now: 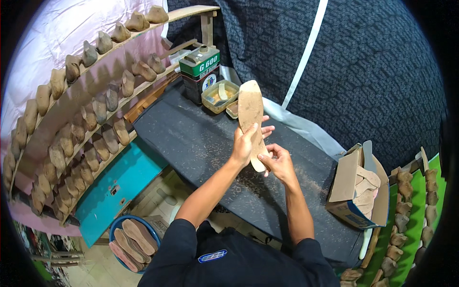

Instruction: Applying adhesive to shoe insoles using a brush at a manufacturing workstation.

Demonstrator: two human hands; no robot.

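the left hand point(244, 143) and right hand point(279, 162) both pinched a long tan fibreboard shoe insole point(251, 115), held upright above the dark worktable point(191, 143). gripped only at its lower end, it could probably tip or slip free.

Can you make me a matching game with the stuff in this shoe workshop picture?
Things:
1. shoe sole
2. metal can
3. cardboard box
4. blue tub

Places:
A. on the floor, full of soles
B. at the right end of the dark table
C. held up by the left hand and right hand
D. at the far end of the table, beside a small tray

Pairs: 1-C, 2-D, 3-B, 4-A
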